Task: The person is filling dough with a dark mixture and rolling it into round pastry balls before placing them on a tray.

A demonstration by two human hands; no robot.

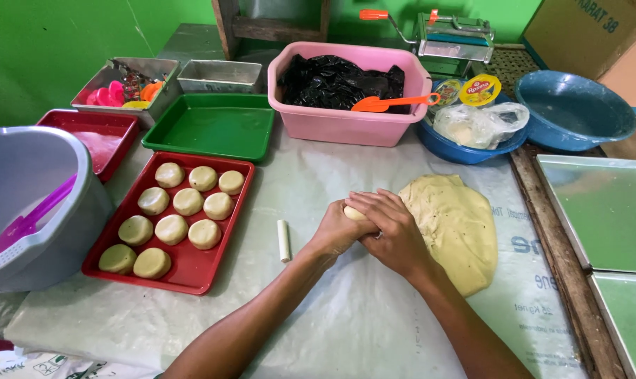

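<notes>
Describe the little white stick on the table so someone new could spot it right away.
Start at the red tray holding the dough balls. Just off its right edge, on the pale table sheet, lies a small white cylinder, left of the left hand. It is the only loose stick-shaped item there.

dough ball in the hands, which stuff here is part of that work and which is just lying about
In use:
left hand
right hand
dough ball pressed between them
flat dough slab
red tray of shaped dough rounds

Lying about:
green tray
pink tub
grey bucket
blue bowl
white stick
</notes>
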